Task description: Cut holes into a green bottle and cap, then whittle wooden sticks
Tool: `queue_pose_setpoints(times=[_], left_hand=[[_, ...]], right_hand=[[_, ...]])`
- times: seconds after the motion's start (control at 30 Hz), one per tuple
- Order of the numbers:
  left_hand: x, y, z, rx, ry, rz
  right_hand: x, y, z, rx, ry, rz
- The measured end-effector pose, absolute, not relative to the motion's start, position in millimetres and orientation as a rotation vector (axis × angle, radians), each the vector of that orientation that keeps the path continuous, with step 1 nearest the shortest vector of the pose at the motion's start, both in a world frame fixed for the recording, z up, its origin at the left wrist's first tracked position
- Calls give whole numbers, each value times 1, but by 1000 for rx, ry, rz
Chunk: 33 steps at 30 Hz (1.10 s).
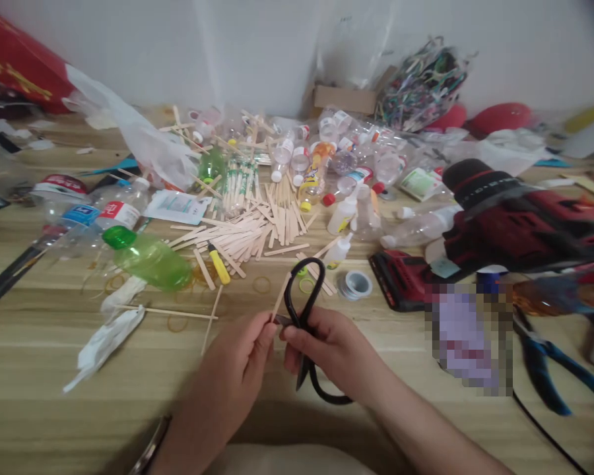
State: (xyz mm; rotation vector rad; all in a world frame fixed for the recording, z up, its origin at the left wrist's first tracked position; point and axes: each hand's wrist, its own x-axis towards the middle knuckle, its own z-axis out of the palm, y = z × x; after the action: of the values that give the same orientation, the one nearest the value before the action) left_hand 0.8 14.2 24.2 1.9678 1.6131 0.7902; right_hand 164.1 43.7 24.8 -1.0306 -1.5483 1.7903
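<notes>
Between finger and thumb, my left hand [245, 349] pinches a flat wooden craft stick [282, 295] that points up and slightly right. My right hand [334, 343] is closed around a pair of black-handled scissors [313, 300] near the pivot. Their large looped handles face away from my palm, one upward and one down. One blade reaches toward the stick at my left fingertips, and the other points down below my right fingers. Whether the blade touches the stick I cannot tell. A heap of loose craft sticks [242, 241] lies beyond my hands.
A green bottle [151, 260] and a yellow-handled cutter [219, 264] lie ahead on the left. Glue bottles [339, 251] and a grey spool [355, 285] stand ahead. At right are a red cordless drill [529, 221] and blue-handled pliers [549, 366]. Plastic bottles crowd the back.
</notes>
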Motion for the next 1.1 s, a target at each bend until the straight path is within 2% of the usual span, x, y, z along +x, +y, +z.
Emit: queue_pose_setpoints(times=[0.07, 0.1, 0.2, 0.27, 0.47, 0.57, 0.83, 0.9, 1.03, 1.1], left_hand=[[1, 14, 25, 1933, 1609, 803], [1, 14, 26, 1918, 1608, 806], [3, 15, 28, 1872, 1617, 789], [4, 15, 28, 1858, 1624, 778], [-6, 17, 20, 1900, 1521, 712], [-10, 17, 20, 1861, 1479, 684], [2, 15, 30, 1796, 1591, 828], [1, 16, 32, 1764, 1577, 840], [-3, 18, 37, 1623, 1400, 780], [-4, 18, 38, 1573, 1368, 762]], right_hand=[[164, 43, 23, -982, -1494, 1865], [165, 42, 21, -1015, -1590, 1731], [165, 40, 12, -1162, -2039, 854], [165, 38, 5, -1177, -2177, 439], [168, 36, 5, -1055, -2380, -62], [170, 37, 7, -1015, -2393, -90], [165, 40, 6, -1104, -2190, 484], [168, 39, 9, -1066, -2230, 368], [176, 40, 16, -955, -2382, -208], [176, 42, 16, -932, -2379, -246]])
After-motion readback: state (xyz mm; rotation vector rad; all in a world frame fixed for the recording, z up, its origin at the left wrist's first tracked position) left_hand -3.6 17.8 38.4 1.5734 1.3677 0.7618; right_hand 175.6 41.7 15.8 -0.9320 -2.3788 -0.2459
